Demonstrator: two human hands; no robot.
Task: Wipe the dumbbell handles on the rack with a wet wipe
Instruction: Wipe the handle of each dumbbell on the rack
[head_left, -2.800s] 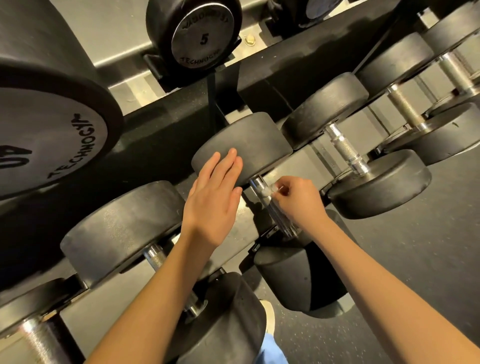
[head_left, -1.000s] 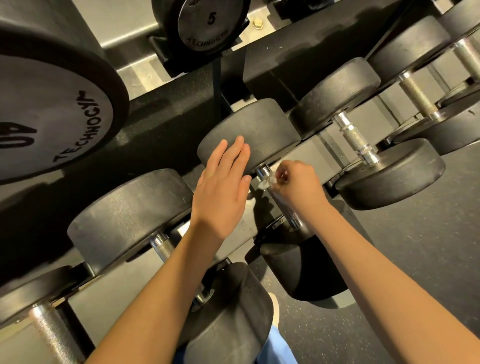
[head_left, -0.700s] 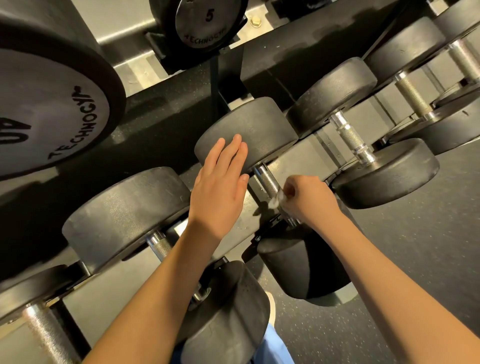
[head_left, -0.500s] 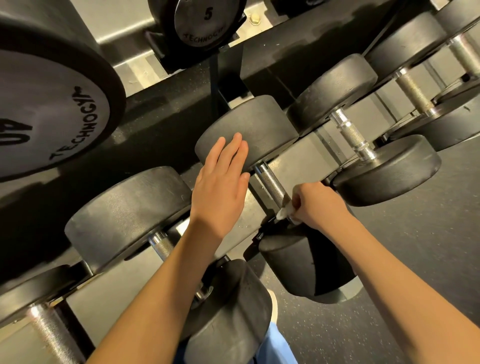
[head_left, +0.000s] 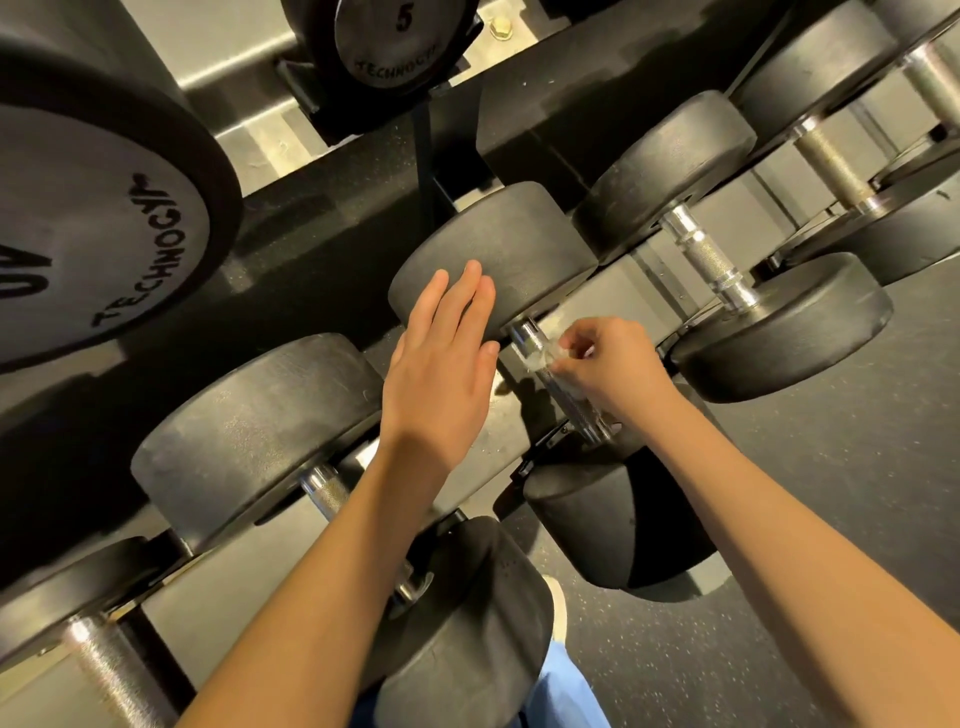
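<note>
A black dumbbell lies on the rack in the middle of the view, its far head (head_left: 498, 249) up and its near head (head_left: 618, 519) down. My right hand (head_left: 608, 369) is curled round its chrome handle (head_left: 571, 400), near the upper end, with a small white wet wipe (head_left: 537, 358) pressed against the metal. My left hand (head_left: 441, 364) lies flat with straight fingers against the far head. The middle of the handle is hidden under my right hand.
Neighbouring dumbbells sit on the same rack: one to the left (head_left: 249, 431) with a knurled handle (head_left: 324, 491), one to the right (head_left: 779, 322) with a handle (head_left: 706, 254). Large weight heads (head_left: 93, 228) hang on the upper tier. Dark rubber floor (head_left: 831, 519) lies on the right.
My right hand with the wipe slid down the handle towards the near head, then back up towards the far head. My left hand stayed flat on the far head.
</note>
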